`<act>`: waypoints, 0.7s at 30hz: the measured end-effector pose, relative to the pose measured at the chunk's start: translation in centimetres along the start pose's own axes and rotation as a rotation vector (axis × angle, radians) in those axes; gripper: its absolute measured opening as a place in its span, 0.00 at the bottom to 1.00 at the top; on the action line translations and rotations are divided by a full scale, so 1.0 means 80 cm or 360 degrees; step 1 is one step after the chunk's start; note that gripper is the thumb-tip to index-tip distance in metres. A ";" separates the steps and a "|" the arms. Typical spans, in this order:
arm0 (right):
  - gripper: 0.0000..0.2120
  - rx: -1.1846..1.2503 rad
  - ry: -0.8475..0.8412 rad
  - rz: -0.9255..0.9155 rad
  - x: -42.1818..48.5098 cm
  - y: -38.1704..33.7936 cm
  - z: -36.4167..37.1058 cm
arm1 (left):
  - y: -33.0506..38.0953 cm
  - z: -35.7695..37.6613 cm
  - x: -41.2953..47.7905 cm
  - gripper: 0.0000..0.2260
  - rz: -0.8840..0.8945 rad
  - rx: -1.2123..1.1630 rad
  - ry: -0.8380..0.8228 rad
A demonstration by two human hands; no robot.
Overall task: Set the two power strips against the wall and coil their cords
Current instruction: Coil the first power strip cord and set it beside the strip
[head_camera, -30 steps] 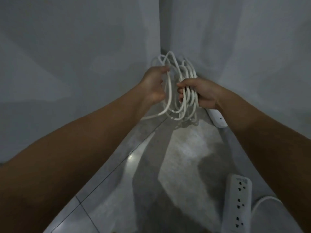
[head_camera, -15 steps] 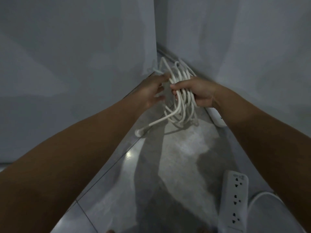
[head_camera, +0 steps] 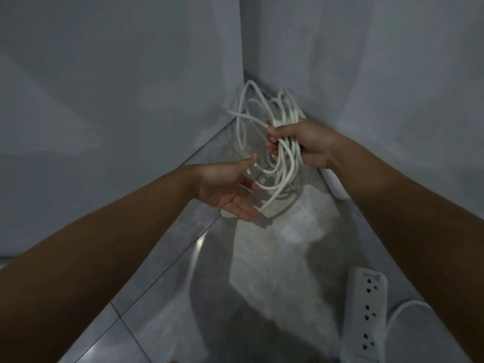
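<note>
The right hand [head_camera: 301,142] is curled tight around a bundle of white cord [head_camera: 288,111], gripping the loops together at about their middle. The loops fan out above the fist towards the corner where the left wall [head_camera: 104,87] and the right wall [head_camera: 392,74] meet, and more loops hang below it, uneven and loosely tangled. The whole bundle is held up off the floor [head_camera: 275,258].

The left hand [head_camera: 227,191] is spread, palm turned up, with straight fingers and the thumb pointing towards the bundle. It sits just below and to the left of the right hand. One loose strand [head_camera: 275,197] drops out of the bundle and runs down to the fingertips of this hand, where it seems to lie against them without being pinched.

The far power strip [head_camera: 336,187] lies on the floor along the foot of the right wall, mostly hidden behind the right wrist, so only one white end shows. The near power strip [head_camera: 365,320] lies flat on the floor close to the same wall, sockets facing up, well apart from the first. Its own cord [head_camera: 408,303] curves in a loop on the floor just to its right, partly covered by the right forearm.
</note>
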State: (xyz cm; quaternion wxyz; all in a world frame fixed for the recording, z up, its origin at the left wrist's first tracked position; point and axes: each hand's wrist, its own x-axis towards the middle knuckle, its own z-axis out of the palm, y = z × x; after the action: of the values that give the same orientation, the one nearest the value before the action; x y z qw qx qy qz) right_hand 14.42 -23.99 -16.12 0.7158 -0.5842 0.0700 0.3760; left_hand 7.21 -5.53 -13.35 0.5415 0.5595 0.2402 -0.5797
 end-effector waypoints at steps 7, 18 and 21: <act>0.09 0.0178 -0.0037 0.0008 -0.001 -0.004 0.001 | -0.001 0.050 0.001 0.23 0.0119 -0.0742 0.0208; 0.09 0.0364 -0.0224 0.0059 0.000 0.001 0.014 | 0.005 0.043 0.005 0.16 0.0505 -0.0572 0.0608; 0.09 0.0415 -0.0279 0.0059 -0.003 -0.002 0.015 | -0.004 0.027 0.023 0.20 0.0501 -0.0526 0.0468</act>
State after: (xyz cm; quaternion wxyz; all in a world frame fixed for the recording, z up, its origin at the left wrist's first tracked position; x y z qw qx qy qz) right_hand 13.96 -23.02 -15.52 0.7820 -0.4498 0.0663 0.4264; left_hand 6.47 -8.02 -14.55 0.6683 0.5721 0.3178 -0.3538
